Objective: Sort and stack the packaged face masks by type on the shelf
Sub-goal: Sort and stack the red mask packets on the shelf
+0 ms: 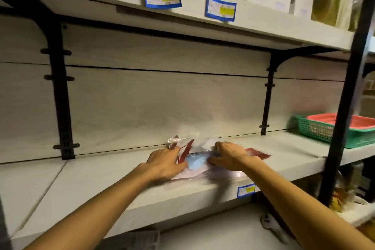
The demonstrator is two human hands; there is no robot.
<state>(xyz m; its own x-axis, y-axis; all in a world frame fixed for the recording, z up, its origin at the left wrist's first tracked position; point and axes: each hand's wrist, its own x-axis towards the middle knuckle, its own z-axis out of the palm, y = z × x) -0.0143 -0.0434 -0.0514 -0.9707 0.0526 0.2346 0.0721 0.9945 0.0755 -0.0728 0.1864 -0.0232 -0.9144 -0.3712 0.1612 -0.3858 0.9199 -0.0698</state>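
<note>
Here the mask packets (197, 163) lie between both flat-fingered hands, left hand (165, 163) and right hand (230, 155).

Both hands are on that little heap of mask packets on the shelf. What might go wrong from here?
The mask packets are clear, glossy and overlapping, so types may get mixed or packets slide as the left hand and right hand gather them. The heap reaches close to the shelf's front edge, so a packet might slip off. A dark red packet lies partly behind the right hand and may be missed.
</note>
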